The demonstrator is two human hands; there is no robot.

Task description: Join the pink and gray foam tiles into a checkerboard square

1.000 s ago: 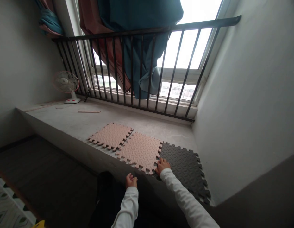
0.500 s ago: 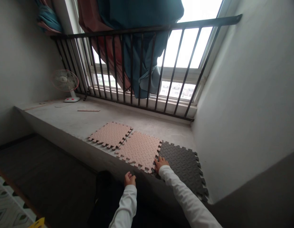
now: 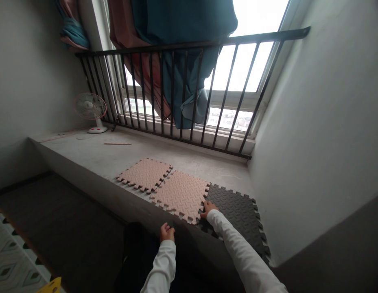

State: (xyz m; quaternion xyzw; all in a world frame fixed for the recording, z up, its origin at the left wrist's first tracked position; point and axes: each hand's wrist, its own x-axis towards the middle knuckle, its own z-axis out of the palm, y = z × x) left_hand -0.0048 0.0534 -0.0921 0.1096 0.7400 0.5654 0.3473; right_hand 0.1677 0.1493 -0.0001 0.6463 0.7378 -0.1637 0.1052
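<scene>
Three interlocking foam mat tiles lie in a row on a concrete ledge (image 3: pixel 94 156): a pink tile (image 3: pixel 145 174) on the left, a second pink tile (image 3: pixel 181 194) in the middle, and a dark grey tile (image 3: pixel 237 211) on the right. My right hand (image 3: pixel 208 208) presses flat with fingers spread on the seam between the middle pink tile and the grey tile. My left hand (image 3: pixel 166 232) rests with curled fingers on the ledge's front edge, just below the middle pink tile; nothing shows in it.
A black metal railing (image 3: pixel 189 40) runs along the window behind the ledge, with teal and pink curtains (image 3: pixel 176 24) draped over it. A small pink fan (image 3: pixel 91 110) and a thin strip (image 3: pixel 117 143) sit at the ledge's far left. A wall (image 3: pixel 323 122) closes the right side.
My right hand has slid slightly toward the seam's near end. The view has shifted a little to the left; the tiles look unmoved.
</scene>
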